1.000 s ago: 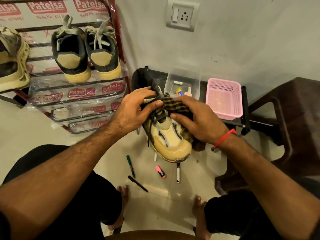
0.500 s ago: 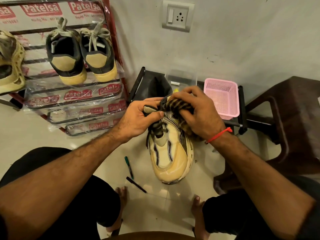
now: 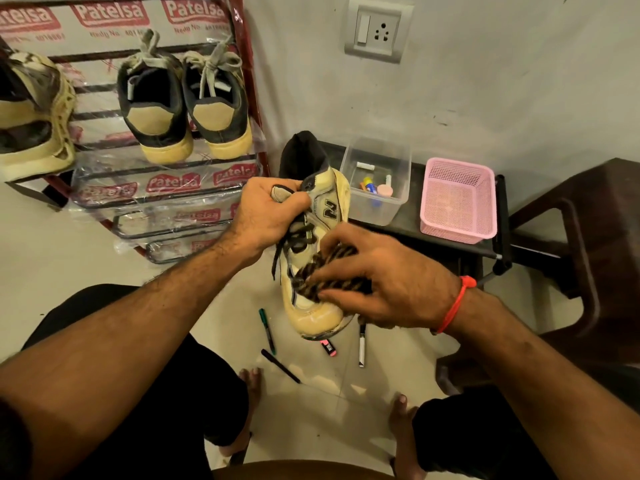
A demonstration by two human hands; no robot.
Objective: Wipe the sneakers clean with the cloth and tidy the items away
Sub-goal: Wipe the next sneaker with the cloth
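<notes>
The light, fairly stiff sneaker (image 3: 313, 265) (centre frame) is best gripped at its collar, where the left hand (image 3: 268, 216) is clenched; the limp cloth (image 3: 320, 275) is pressed on by the right hand (image 3: 388, 289).

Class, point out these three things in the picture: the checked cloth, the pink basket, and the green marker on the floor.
checked cloth (image 3: 311, 284): head view, on the bunched fabric left of the fingers.
pink basket (image 3: 458, 233): head view, on its front wall.
green marker (image 3: 267, 330): head view, mid-barrel.
</notes>
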